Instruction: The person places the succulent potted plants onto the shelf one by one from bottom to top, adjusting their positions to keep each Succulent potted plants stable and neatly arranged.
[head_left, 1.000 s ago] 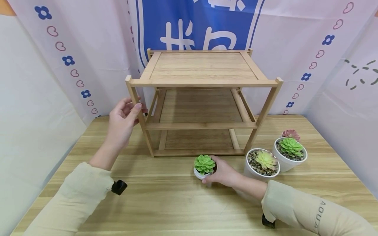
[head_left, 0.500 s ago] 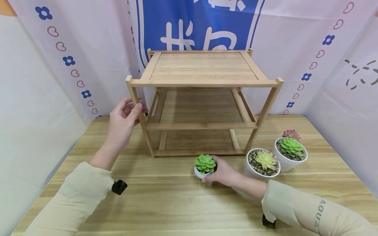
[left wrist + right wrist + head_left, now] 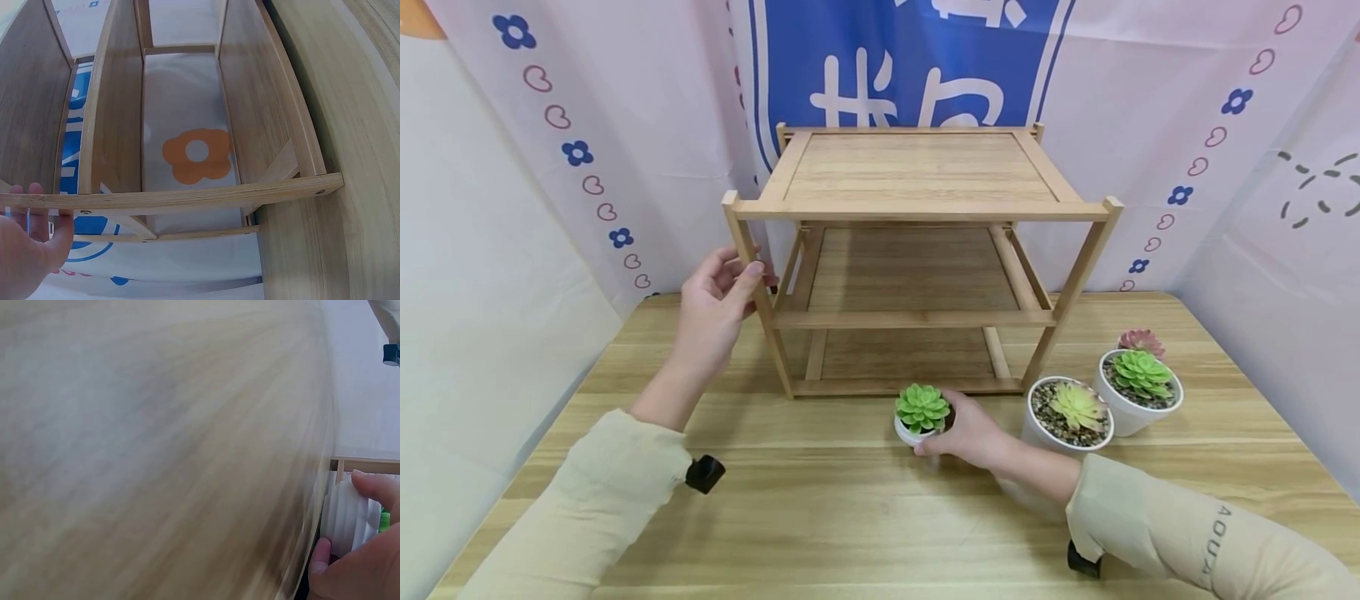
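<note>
A three-tier wooden shelf stands on the table. My left hand holds its front left post, thumb on the front and fingers behind; in the left wrist view, the fingertips show past the post. Just in front of the shelf's bottom rail, my right hand grips a small potted succulent with bright green leaves. Its ribbed white pot sits between thumb and fingers in the right wrist view. Whether the pot touches the table I cannot tell.
Right of the shelf stand a pale green potted succulent, a green one and a reddish one, partly hidden. They rest on the wood-grain table. A printed curtain hangs close behind the shelf.
My right hand has moved the small potted succulent slightly toward the shelf or upward. The left hand keeps its hold on the post, and the shelf stays put.
</note>
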`<state>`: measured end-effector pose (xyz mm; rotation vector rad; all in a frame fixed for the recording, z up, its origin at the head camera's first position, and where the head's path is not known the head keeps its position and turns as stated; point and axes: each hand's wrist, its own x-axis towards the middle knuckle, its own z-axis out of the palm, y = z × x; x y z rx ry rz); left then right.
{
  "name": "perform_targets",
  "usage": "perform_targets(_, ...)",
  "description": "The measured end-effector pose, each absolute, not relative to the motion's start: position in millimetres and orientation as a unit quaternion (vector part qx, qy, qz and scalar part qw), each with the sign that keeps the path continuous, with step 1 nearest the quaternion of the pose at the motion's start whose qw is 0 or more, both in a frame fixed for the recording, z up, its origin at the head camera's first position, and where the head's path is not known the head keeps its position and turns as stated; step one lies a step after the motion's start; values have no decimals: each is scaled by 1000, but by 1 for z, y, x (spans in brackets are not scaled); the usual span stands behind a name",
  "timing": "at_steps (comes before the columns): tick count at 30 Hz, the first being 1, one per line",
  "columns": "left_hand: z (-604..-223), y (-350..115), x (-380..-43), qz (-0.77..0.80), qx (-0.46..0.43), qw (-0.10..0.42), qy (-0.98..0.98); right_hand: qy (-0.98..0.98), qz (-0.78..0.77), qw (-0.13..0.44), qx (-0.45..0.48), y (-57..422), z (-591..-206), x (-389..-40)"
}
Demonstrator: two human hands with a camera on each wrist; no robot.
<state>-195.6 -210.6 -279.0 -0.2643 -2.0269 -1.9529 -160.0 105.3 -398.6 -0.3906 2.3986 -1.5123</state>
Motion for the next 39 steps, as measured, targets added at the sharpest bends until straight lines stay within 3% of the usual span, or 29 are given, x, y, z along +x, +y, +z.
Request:
perform_targets(20, -275, -208, -200, -682, -89, 152, -710, 830, -526, 121, -140, 96, -390, -165)
perform_targets(39, -277, -211, -196, -682, -89, 149, -711, 815, -536, 142, -169, 72, -399, -162)
